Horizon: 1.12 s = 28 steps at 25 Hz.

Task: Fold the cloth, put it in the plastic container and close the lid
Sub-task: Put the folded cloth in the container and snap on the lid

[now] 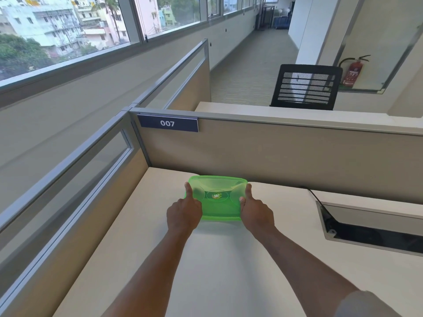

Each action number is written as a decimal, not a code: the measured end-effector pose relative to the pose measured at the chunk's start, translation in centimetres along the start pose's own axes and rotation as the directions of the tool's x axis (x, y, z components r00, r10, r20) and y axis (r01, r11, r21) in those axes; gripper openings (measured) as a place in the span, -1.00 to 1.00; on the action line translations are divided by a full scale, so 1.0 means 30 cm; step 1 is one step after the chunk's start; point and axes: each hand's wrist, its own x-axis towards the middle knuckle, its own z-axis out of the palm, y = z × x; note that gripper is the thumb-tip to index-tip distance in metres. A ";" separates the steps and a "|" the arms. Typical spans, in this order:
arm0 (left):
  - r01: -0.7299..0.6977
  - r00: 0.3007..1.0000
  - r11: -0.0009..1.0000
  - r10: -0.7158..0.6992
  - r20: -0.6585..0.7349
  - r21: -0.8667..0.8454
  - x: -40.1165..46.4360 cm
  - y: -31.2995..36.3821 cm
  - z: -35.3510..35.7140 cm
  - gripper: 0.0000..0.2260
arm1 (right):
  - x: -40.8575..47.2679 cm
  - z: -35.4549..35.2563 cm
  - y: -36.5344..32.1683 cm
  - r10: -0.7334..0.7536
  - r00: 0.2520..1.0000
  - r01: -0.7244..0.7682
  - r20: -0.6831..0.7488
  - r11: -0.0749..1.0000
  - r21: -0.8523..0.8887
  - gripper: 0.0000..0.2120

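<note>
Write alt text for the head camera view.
Two bare hands, left hand and right hand, grip the ends of a green plastic container with its lid on, on a pale desk; behind it, a partition.

A dark plate (167, 123) on the partition (274, 145), centre-left of the frame, reads "007". The lid (218, 195) logo is unreadable.

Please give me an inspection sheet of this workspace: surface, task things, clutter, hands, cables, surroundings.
Surface: pale desk, mostly bare.
Job's things: green plastic container on the desk, lid on top; cloth not visible.
Clutter: nothing seen.
Hands: left hand and right hand grip the container's two ends, thumbs on the lid.
Cables: black cable running into the open desk cable tray.
Surroundings: partition with sign 007, black mesh chair, fire extinguisher, windows.
</note>
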 end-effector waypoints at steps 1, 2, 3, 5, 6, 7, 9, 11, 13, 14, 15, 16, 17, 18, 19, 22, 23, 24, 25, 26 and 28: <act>-0.007 1.000 1.000 0.007 0.001 0.006 0.002 -0.004 -0.001 -0.45 | 0.000 0.000 0.002 -0.003 1.000 0.003 0.000 1.000 -0.003 -0.48; -0.008 1.000 1.000 0.008 0.004 0.006 0.004 -0.010 -0.003 -0.45 | 0.000 0.001 0.001 -0.007 1.000 0.007 -0.002 1.000 -0.004 -0.48; -0.009 1.000 1.000 0.009 0.006 0.002 0.006 -0.016 -0.003 -0.45 | -0.001 0.002 0.001 -0.009 1.000 0.009 -0.004 1.000 -0.006 -0.48; -0.011 1.000 1.000 0.011 0.008 -0.019 0.006 -0.029 -0.001 -0.45 | -0.001 0.004 -0.001 -0.005 1.000 0.005 -0.005 1.000 -0.011 -0.48; -0.011 1.000 0.999 0.011 0.009 -0.039 0.003 -0.034 0.001 -0.46 | 0.000 0.004 -0.001 -0.002 1.000 0.001 -0.005 1.000 -0.012 -0.49; -0.005 1.000 0.998 0.006 0.011 -0.065 0.000 -0.039 0.003 -0.46 | -0.001 0.003 -0.002 0.000 1.000 0.000 -0.006 1.000 -0.011 -0.49; 0.018 1.000 0.991 -0.016 0.017 -0.129 -0.003 -0.049 0.006 -0.48 | -0.005 0.004 -0.002 -0.006 1.000 0.006 -0.012 1.000 -0.007 -0.49; 0.033 0.999 0.981 -0.030 0.020 -0.193 -0.002 -0.057 0.012 -0.50 | -0.008 0.008 -0.002 -0.013 1.000 0.013 -0.024 1.000 -0.007 -0.49; 0.034 0.999 0.969 -0.029 0.022 -0.246 -0.001 -0.067 0.019 -0.52 | -0.007 0.011 -0.002 -0.016 0.999 0.015 -0.038 1.000 -0.005 -0.49; 0.034 0.999 0.963 -0.028 0.024 -0.268 0.000 -0.074 0.022 -0.53 | -0.007 0.015 0.000 -0.015 0.999 0.015 -0.043 1.000 -0.001 -0.49; 0.031 0.999 0.956 -0.025 0.025 -0.293 0.001 -0.081 0.026 -0.54 | -0.007 0.020 0.003 -0.013 0.999 0.013 -0.049 1.000 0.008 -0.49; 0.028 0.999 0.948 -0.021 0.025 -0.317 0.004 -0.088 0.033 -0.54 | -0.008 0.025 0.007 -0.010 0.998 0.011 -0.057 1.000 0.023 -0.49; 0.021 1.000 0.941 -0.014 0.024 -0.337 0.009 -0.094 0.041 -0.55 | -0.010 0.028 0.012 -0.007 0.998 0.010 -0.062 0.999 0.051 -0.49; 0.010 1.000 0.936 -0.004 0.018 -0.351 0.015 -0.097 0.048 -0.55 | -0.013 0.030 0.019 -0.004 0.998 0.010 -0.063 0.996 0.094 -0.50; 0.000 1.000 0.934 0.005 0.012 -0.358 0.020 -0.100 0.053 -0.56 | -0.017 0.033 0.025 -0.001 0.998 0.010 -0.061 0.990 0.142 -0.51; -0.023 0.999 0.932 0.033 0.022 -0.361 0.029 -0.112 0.054 -0.56 | -0.021 0.039 0.033 0.005 0.999 0.004 -0.043 0.977 0.212 -0.52; -0.035 0.998 0.934 0.049 0.031 -0.355 0.029 -0.114 0.047 -0.56 | -0.016 0.039 0.032 0.008 0.999 0.002 -0.043 0.978 0.209 -0.52; -0.046 0.997 0.942 0.063 0.040 -0.333 0.025 -0.114 0.039 -0.56 | -0.015 0.038 0.032 0.013 0.999 -0.004 -0.044 0.980 0.199 -0.51; -0.050 0.997 0.953 0.065 0.041 -0.299 0.021 -0.110 0.029 -0.55 | -0.013 0.039 0.029 0.024 0.999 -0.016 -0.040 0.982 0.190 -0.51; -0.047 0.998 0.968 0.057 0.034 -0.247 0.017 -0.104 0.019 -0.55 | -0.013 0.039 0.025 0.043 0.999 -0.037 -0.032 0.982 0.184 -0.50; -0.039 0.999 0.994 0.036 -0.028 -0.105 0.009 -0.083 0.000 -0.53 | -0.023 0.028 0.012 0.091 0.994 -0.080 -0.058 0.982 0.169 -0.48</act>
